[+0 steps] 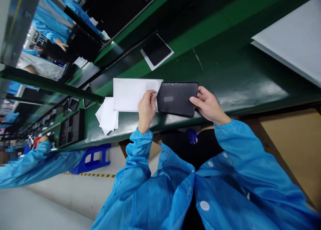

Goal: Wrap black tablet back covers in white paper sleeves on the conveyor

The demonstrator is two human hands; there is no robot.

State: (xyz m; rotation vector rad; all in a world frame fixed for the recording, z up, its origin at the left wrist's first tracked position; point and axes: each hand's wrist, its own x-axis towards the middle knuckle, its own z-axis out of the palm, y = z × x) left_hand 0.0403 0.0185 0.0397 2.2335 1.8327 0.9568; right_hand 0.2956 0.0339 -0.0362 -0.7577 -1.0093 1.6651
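Note:
A flat black rectangular panel, like a tablet's back cover, is at the near edge of the green bench. My right hand grips its right end, thumb on top and fingers beneath. To the left, a white paper sleeve meets the panel, its slanted edge at the panel's left end. My left hand pinches the sleeve's edge beside the panel. How far the panel reaches inside the sleeve is hidden.
Loose white sheets lie left of the sleeve. A dark panel on white paper lies farther back. White sheets are stacked at right. A black tray and a co-worker's blue sleeve are at left, with a blue stool below.

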